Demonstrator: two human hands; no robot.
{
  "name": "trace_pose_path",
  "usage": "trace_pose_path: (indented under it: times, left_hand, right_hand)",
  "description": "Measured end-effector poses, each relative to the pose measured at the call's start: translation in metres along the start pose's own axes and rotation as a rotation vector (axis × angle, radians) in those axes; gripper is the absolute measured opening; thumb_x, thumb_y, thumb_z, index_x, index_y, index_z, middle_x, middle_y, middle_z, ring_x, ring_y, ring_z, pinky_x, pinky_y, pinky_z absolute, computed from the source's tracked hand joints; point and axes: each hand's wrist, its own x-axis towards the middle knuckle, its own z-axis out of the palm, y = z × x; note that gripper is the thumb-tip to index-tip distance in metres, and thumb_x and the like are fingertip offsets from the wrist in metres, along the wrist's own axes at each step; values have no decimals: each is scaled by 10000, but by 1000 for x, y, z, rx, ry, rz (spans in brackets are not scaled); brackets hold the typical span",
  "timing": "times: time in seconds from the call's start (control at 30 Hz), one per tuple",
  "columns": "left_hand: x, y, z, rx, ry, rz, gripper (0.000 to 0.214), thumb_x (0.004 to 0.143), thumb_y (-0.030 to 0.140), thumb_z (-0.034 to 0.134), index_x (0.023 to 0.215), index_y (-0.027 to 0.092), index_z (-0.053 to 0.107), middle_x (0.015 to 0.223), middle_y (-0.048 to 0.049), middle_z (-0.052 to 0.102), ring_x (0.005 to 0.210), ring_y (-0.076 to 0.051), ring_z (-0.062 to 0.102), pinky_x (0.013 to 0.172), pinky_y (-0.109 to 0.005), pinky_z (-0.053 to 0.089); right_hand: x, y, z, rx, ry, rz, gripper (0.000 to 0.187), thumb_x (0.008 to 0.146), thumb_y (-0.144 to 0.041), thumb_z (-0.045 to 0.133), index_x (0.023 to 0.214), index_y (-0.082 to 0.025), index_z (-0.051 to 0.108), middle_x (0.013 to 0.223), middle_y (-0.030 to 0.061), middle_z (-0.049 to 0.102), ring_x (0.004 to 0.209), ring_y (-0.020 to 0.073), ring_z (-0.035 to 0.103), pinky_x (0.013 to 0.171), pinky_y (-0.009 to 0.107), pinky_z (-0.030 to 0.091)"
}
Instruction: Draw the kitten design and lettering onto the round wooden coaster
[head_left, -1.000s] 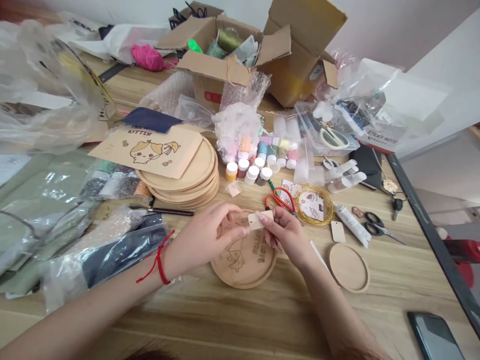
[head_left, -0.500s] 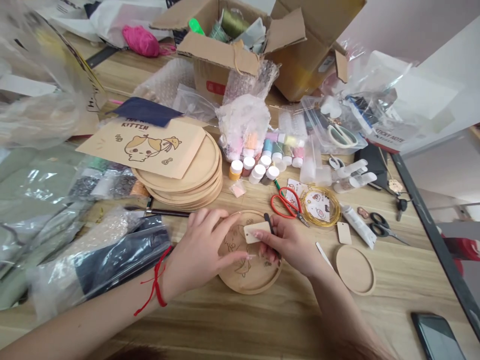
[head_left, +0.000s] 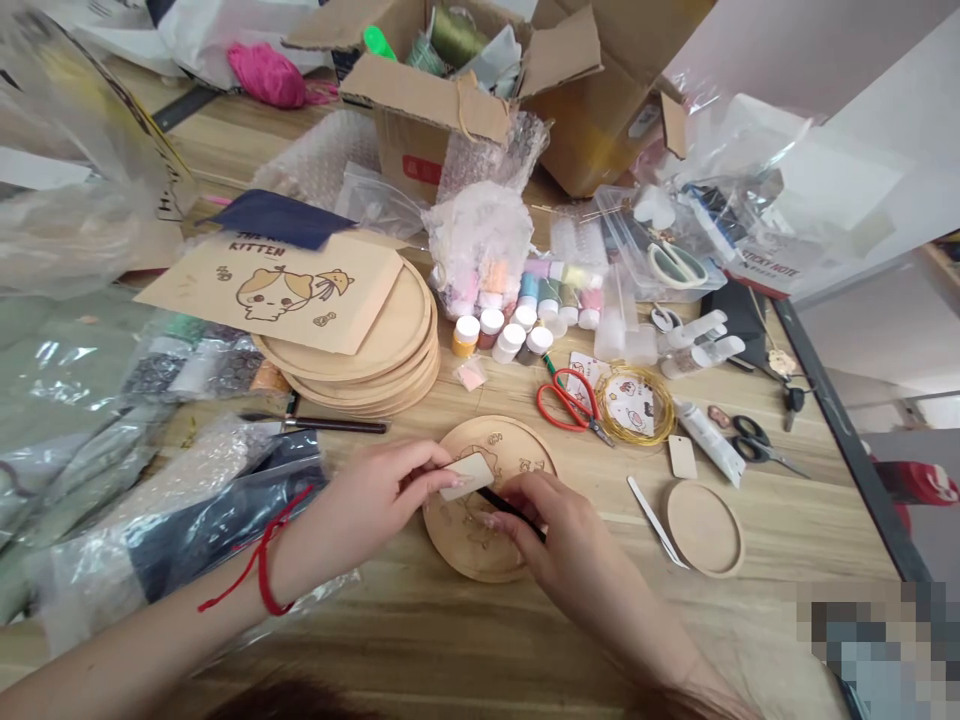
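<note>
My left hand [head_left: 401,480] pinches a small pale wooden tag [head_left: 469,474] between thumb and fingers. Just to its right, my right hand [head_left: 551,520] is closed around a slim black stick-like tool [head_left: 517,510]; its exact kind does not show. The tool's far end comes up against the tag's lower right corner; whether they touch I cannot tell. Beneath both hands lies a round wooden plate [head_left: 540,450] with a raised rim and a cartoon line drawing, partly covered by my fingers.
Stacked wooden plates [head_left: 420,370] carry a kitten-printed card [head_left: 300,290]. Paint jars [head_left: 510,342], red-handled scissors [head_left: 566,400], a coil of gold wire [head_left: 636,405], a white tube [head_left: 711,443], a smaller round tray [head_left: 739,530] and black scissors [head_left: 757,445] lie around. Cardboard boxes [head_left: 420,120] stand behind.
The tag has passed from my right hand to my left and moved left. My left hand has closed on it, while my right keeps the black tool, now lowered and pointing toward the tag.
</note>
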Motion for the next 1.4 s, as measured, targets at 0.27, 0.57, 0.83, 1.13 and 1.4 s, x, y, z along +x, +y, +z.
trace_pose_path:
  times: [0.27, 0.57, 0.83, 1.13, 1.4]
  left_hand:
    - [2, 7, 13, -56, 0, 76, 201, 958, 271, 501, 956, 245, 700, 840, 12, 691, 770, -137, 641, 708, -233, 499]
    - [14, 12, 23, 39, 137, 96, 218, 1000, 284, 444, 1133, 215, 604, 1020, -3, 713, 906, -150, 671, 792, -268, 519]
    - [18, -7, 27, 450, 275, 418, 196, 956, 271, 528, 999, 155, 680, 849, -50, 634, 783, -182, 594, 719, -330, 486]
    - [12, -9, 28, 601, 215, 485, 277, 960, 318, 535, 1153, 158, 652, 896, -56, 650, 782, -199, 561, 683, -351, 451]
    - [12, -8, 28, 589, 214, 467, 272, 952, 318, 548, 1136, 157, 668, 934, -64, 657, 795, -206, 553, 708, -358, 459]
  right_hand:
    - [-2, -11, -5, 13, 87, -5, 257, 740, -331, 783, 895, -215, 615, 826, 57, 666, 777, 243, 613, 685, 376, 511]
    - [30, 5, -19, 635, -53, 311, 386, 778, -566, 657, 813, -194, 557, 471, -56, 550, 362, 89, 443, 361, 200, 322]
    - [48, 28, -3, 563, 177, 247, 421, 781, -556, 682, 988, -199, 599, 536, -29, 609, 404, 139, 538, 378, 239, 417]
    - [48, 35, 1, 495, 148, 181, 330, 855, -521, 625, 946, -208, 578, 555, -30, 602, 439, 130, 536, 412, 232, 395]
    - [48, 33, 1, 450, 140, 173, 307, 869, -504, 613, 929, -204, 582, 547, -29, 597, 464, 138, 558, 433, 235, 402]
